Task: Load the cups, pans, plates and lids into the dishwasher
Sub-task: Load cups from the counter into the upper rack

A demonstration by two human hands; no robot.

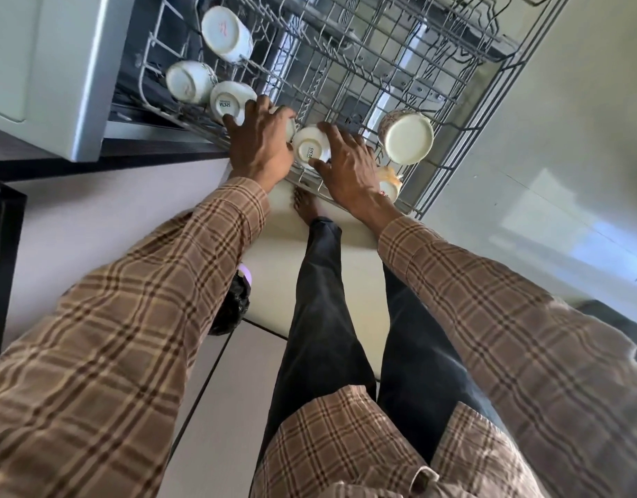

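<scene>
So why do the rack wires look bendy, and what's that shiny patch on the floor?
Head view: the wide lens bows the rack wires and the sleeves near the edges; the pale patch on the floor is window glare; the left hand and right hand look slightly soft, the cups sharp enough to read.

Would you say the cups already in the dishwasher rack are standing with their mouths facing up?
No, the cups in the rack show their bases, so they sit mouth down or tipped over.
</scene>
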